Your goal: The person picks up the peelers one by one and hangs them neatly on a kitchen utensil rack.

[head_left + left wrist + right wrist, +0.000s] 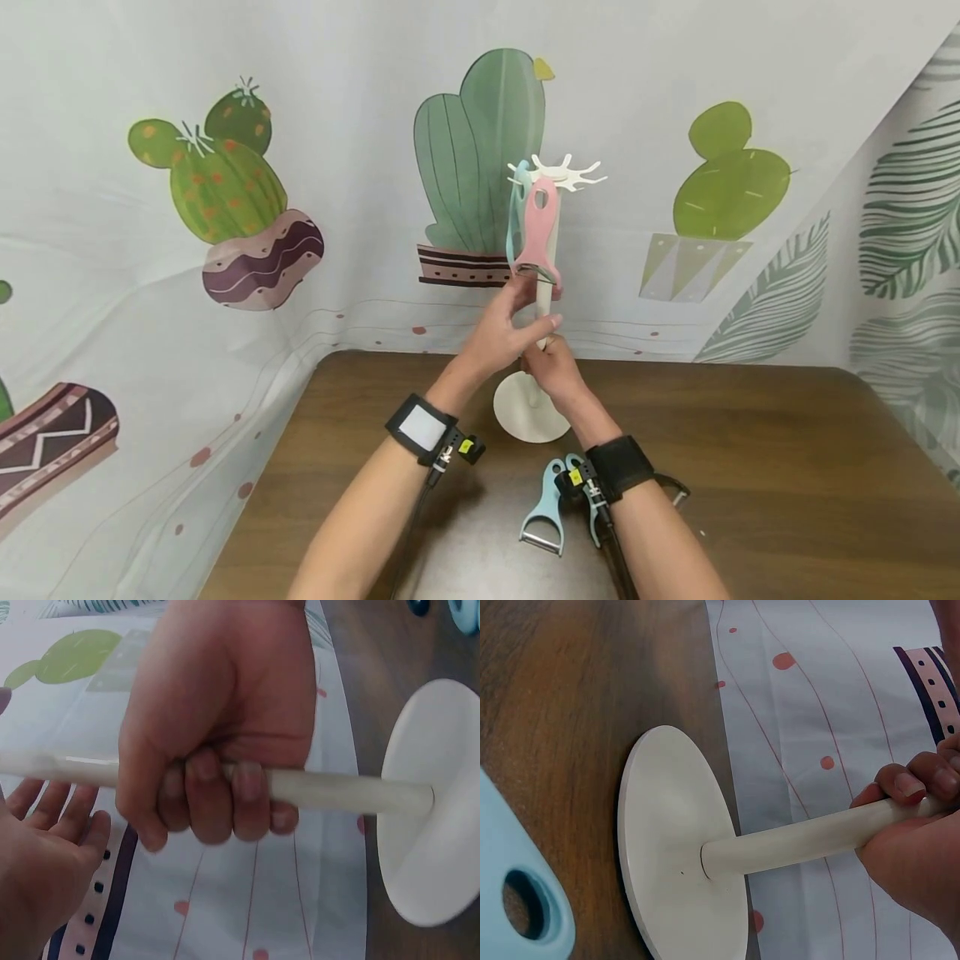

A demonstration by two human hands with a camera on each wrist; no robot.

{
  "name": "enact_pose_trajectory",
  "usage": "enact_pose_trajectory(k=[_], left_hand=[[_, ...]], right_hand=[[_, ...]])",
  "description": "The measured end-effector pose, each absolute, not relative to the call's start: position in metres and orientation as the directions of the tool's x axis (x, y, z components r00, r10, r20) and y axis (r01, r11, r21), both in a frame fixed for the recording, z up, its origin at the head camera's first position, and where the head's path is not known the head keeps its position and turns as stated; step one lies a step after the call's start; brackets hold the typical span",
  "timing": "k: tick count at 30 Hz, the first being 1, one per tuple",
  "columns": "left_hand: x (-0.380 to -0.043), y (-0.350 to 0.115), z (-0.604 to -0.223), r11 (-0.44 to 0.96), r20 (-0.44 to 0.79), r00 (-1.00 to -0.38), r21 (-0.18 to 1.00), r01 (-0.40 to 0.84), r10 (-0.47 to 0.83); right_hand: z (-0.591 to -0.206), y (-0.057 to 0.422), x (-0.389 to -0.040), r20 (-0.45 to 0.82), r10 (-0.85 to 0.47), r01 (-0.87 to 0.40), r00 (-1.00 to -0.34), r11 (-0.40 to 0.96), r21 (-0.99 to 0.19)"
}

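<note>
In the head view a cream stand (534,421) with a round base and a branching top carries a pink peeler (538,221) and a light blue peeler (517,208) on its hooks. My right hand (217,750) grips the stand's pole (795,840) above the base, fingers curled fully round it. Higher up is my left hand (498,329), just below the pink peeler, its thumb stretched across the pole. In the left wrist view the fingers (64,814) of that hand are loosely extended beside the pole.
On the brown table (787,467), light blue peelers (546,508) lie in front of the base, partly covered by the right wrist. A dark-handled peeler (675,492) shows past that wrist. Behind the table hangs a cactus-printed cloth (360,192).
</note>
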State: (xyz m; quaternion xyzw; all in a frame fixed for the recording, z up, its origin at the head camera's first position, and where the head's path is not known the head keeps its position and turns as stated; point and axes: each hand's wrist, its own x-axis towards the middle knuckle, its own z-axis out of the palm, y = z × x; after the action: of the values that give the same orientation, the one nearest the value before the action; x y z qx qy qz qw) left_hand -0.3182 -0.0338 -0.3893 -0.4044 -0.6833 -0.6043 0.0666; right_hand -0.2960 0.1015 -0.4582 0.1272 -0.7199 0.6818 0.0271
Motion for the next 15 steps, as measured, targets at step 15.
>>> enact_pose_trajectory(k=[15], left_hand=[[-0.327,-0.009,-0.375,-0.208,0.515,-0.684,0.85,0.484,0.517]], right_hand=[[-0.457,0.099,-0.296,0.213,-0.125,-0.216,-0.969,0.005,-0.976]])
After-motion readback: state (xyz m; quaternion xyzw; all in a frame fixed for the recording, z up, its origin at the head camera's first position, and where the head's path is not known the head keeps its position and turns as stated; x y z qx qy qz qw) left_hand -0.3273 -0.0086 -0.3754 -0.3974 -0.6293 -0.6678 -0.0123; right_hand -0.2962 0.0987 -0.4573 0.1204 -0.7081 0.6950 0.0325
